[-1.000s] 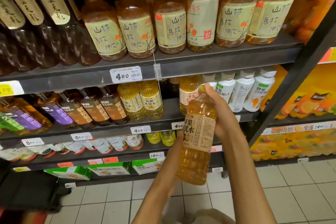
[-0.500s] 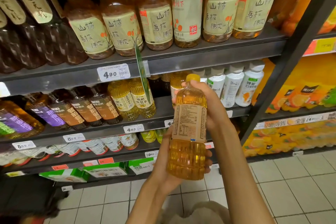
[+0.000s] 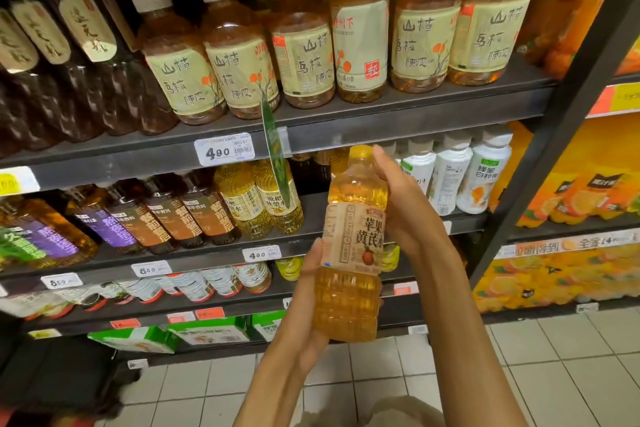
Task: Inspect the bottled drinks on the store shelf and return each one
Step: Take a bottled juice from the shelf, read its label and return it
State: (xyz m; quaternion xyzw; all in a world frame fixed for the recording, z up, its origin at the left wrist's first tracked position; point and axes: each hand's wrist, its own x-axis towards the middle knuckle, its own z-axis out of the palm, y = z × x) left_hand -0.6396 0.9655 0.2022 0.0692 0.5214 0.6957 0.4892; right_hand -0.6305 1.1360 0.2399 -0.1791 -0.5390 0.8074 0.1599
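Observation:
I hold a yellow drink bottle [image 3: 349,253] upright in front of the shelves, its beige label with red characters facing me. My left hand [image 3: 308,315] cups its ribbed lower part from the left and behind. My right hand [image 3: 401,204] grips the neck and label area from the right, fingertips near the yellow cap. Behind the bottle, on the middle shelf [image 3: 311,232], there is a gap between similar yellow bottles [image 3: 258,199] and white bottles [image 3: 450,177].
The upper shelf [image 3: 346,125] carries amber tea bottles with cream labels [image 3: 301,45]. Dark bottles [image 3: 145,215] fill the middle shelf's left. A green hanging tag [image 3: 275,149] dangles beside the bottle. A dark upright post [image 3: 568,107] and orange juice packs [image 3: 588,198] stand to the right. Tiled floor lies below.
The bottle has been turned in my hands, so its front label now faces me instead of the back panel. My left hand has come up to cup the bottom.

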